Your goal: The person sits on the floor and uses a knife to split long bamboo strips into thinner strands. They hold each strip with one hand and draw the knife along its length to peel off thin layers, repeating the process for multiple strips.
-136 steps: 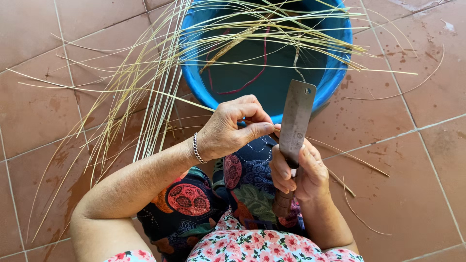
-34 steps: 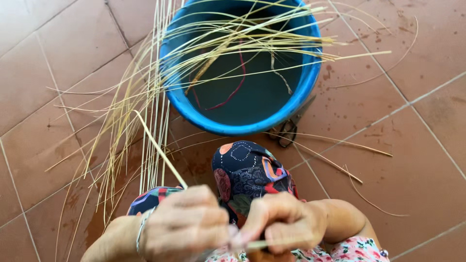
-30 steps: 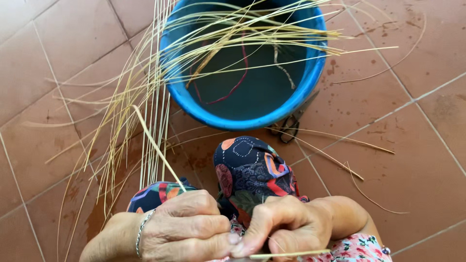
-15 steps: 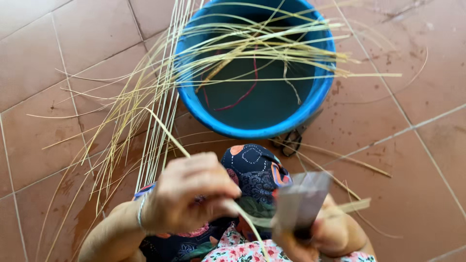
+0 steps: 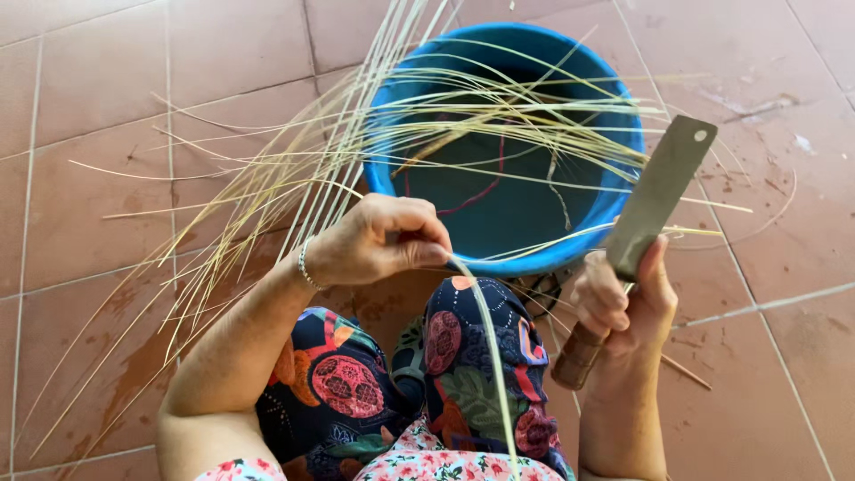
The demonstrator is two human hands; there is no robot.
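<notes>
— Looking down from the head camera: the left hand (image 5: pixel 378 239) pinches one pale strip (image 5: pixel 485 343) between thumb and fingertips, just in front of the blue tub (image 5: pixel 623 191).
— And that strip?
— It curves from the pinch down across the patterned trousers (image 5: pixel 463 374) toward the camera.
— Right side?
— The right hand (image 5: pixel 623 298) is clenched round the wooden handle of a cleaver (image 5: pixel 655 196), blade tilted up beside the tub's rim. It may touch a strand there; hard to tell.
— Around them?
— Loose strips (image 5: pixel 267 196) fan over the tub and the red floor tiles (image 5: pixel 80 116). A bracelet (image 5: pixel 304 265) sits on the left wrist.
</notes>
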